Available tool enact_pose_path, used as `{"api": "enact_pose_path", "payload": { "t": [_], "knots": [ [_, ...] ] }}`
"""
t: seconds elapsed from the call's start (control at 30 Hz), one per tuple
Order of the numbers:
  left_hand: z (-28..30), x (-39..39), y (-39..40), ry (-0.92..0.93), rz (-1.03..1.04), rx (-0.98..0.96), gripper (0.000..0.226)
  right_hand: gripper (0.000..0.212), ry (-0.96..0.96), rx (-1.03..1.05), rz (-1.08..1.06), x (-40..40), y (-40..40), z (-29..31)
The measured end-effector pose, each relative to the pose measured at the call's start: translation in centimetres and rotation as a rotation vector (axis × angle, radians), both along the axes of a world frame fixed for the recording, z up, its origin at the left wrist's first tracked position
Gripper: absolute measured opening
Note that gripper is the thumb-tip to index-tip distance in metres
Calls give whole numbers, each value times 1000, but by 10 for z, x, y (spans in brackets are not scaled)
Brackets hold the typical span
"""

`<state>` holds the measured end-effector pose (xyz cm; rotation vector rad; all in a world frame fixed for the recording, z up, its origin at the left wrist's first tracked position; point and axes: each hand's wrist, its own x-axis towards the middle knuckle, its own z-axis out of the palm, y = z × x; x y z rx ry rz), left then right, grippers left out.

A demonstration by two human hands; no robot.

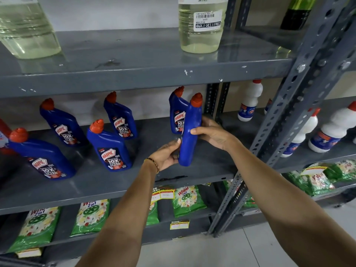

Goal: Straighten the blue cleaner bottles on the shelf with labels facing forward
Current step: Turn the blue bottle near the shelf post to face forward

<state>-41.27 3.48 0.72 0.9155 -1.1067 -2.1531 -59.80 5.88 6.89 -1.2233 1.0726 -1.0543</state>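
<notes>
Both hands clamp the red-capped blue plastic cleaner bottle (189,132), left hand (167,156) low, right hand (212,132) mid-body, at the grey metal shelf's (115,182) right end, plain side showing. Careful: turn it loosely and you may clip the labelled blue bottle (177,112) just behind, toppling it.

Plastic on painted metal

I see glossy blue plastic bottles (189,132) with smooth red caps (196,100); the grey metal shelf (115,182) looks matt, paint chipped
</notes>
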Motion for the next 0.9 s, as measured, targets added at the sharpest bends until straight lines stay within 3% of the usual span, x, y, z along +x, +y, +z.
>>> {"api": "enact_pose_path", "payload": {
  "t": [0.2, 0.27, 0.37, 0.47, 0.63, 0.9],
  "knots": [
    [-4, -17, 3, 6, 120, -22, 21, 59, -50, -6, -65, -2, -4, -2],
    [-5, -24, 4, -29, 231, -54, 30, 63, -15, -13, -107, -3, -5, -3],
    [-7, -26, -1, -136, 372, -122, 51, 67, 91, -32, -119, -9, -7, -1],
    [-10, -24, -7, -340, 460, -244, 57, 66, 170, -39, -115, -15, -7, -4],
    [-12, -28, -9, -634, 467, -436, 61, 64, 211, -32, -110, -10, -11, -13],
    [-20, -31, -10, -738, 424, -489, 55, 63, 266, -19, -107, -7, -17, -24]
  ]
}}
